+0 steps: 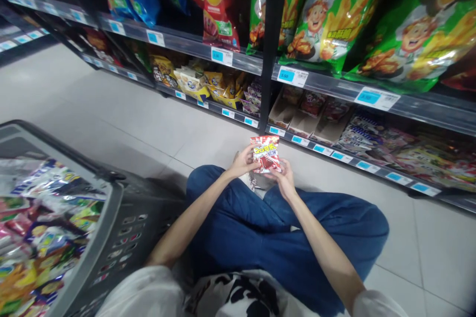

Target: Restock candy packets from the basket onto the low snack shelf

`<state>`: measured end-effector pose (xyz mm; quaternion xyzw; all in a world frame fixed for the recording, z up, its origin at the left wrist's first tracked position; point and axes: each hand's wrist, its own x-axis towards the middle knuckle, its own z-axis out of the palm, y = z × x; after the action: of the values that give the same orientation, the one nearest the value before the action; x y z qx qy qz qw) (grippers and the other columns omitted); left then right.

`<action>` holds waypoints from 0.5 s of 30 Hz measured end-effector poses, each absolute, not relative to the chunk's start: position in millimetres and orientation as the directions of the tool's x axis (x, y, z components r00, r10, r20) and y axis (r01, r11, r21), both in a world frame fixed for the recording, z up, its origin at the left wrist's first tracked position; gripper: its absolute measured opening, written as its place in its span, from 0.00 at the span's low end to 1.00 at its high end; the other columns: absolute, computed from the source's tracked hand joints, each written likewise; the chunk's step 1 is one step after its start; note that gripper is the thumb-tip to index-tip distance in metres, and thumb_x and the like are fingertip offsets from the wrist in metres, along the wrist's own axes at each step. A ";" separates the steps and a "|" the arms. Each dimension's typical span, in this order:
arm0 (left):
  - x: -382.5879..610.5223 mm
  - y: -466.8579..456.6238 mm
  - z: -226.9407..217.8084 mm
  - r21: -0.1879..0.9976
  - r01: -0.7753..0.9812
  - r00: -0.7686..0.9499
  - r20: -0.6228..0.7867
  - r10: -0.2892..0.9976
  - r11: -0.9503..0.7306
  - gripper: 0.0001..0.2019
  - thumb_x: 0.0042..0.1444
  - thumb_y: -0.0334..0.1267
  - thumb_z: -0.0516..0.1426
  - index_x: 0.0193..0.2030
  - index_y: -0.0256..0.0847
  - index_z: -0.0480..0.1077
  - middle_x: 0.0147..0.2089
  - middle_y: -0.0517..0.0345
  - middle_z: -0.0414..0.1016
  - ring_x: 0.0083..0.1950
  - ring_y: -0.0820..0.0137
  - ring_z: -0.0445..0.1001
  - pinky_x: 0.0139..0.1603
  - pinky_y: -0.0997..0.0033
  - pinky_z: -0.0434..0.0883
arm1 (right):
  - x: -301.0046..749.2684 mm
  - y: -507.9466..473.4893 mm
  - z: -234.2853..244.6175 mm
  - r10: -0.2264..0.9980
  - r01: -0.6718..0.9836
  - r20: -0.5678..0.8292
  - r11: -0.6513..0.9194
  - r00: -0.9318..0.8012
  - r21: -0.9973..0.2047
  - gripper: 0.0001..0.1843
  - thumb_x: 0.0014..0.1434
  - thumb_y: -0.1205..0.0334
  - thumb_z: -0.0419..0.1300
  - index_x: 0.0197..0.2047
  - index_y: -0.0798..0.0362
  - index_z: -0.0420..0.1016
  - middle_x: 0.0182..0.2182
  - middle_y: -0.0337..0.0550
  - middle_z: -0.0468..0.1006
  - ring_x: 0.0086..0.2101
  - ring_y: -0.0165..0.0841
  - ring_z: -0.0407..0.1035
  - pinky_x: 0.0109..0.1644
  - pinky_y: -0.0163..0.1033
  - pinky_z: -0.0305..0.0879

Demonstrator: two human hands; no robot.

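A small red and white candy packet [266, 152] with yellow lettering is held up over my crossed legs. My left hand [243, 161] grips its left side, thumb across the front. At the lower right edge, my right hand [283, 178] pinches the same packet. Just beyond it stands the bottom shelf, where open cardboard boxes [305, 124] hold similar small packets. To my left is a grey plastic basket [118, 208] filled with many colourful snack packets [44, 237].
Green chip bags [330, 20] and a red chip bag [219, 7] stand on the shelf above. Price labels line the shelf edge [241, 62]. A black upright post [268, 54] divides the shelving. Grey floor tiles [122, 119] lie between basket and shelves.
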<state>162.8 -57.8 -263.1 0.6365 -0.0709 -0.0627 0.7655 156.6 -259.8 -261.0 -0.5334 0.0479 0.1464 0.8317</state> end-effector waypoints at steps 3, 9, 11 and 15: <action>159.1 -56.5 -261.1 0.990 -0.002 0.971 0.036 -0.235 0.143 0.45 0.50 0.40 0.70 0.72 0.42 0.54 0.64 0.40 0.68 0.58 0.59 0.75 0.52 0.66 0.75 | 162.8 -268.1 -256.8 0.370 -0.405 -0.299 0.252 0.880 -0.879 0.36 0.42 0.54 0.76 0.53 0.46 0.68 0.49 0.41 0.80 0.43 0.41 0.77 0.44 0.47 0.79; 135.1 -59.0 -252.1 0.966 -0.105 0.937 0.016 -0.350 -0.235 0.39 0.56 0.38 0.64 0.73 0.40 0.55 0.49 0.47 0.78 0.47 0.65 0.78 0.49 0.66 0.74 | 159.8 -273.7 -252.3 0.518 -0.293 -0.250 0.003 0.818 -0.956 0.27 0.52 0.43 0.71 0.49 0.52 0.80 0.48 0.47 0.82 0.49 0.45 0.77 0.59 0.50 0.71; 131.1 -59.5 -252.1 0.922 -0.150 0.938 0.019 -0.345 -0.356 0.39 0.58 0.40 0.64 0.74 0.42 0.55 0.45 0.51 0.78 0.43 0.67 0.77 0.47 0.68 0.74 | 158.7 -274.1 -254.8 0.508 -0.236 -0.225 -0.043 0.831 -0.971 0.28 0.53 0.40 0.69 0.48 0.53 0.81 0.46 0.49 0.83 0.48 0.47 0.77 0.58 0.52 0.71; 134.1 -63.8 -247.8 0.844 -0.216 0.938 0.040 -0.343 -0.491 0.36 0.63 0.45 0.59 0.75 0.43 0.52 0.41 0.54 0.78 0.39 0.68 0.77 0.47 0.69 0.74 | 162.6 -275.2 -259.3 0.431 -0.198 -0.195 -0.037 0.881 -0.979 0.32 0.52 0.37 0.68 0.47 0.55 0.81 0.45 0.52 0.83 0.46 0.49 0.78 0.57 0.54 0.71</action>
<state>134.1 -63.8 -247.8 0.8609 -0.1623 -0.0667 0.4775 162.6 -275.2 -259.3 -0.6828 -0.0853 0.2285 0.6887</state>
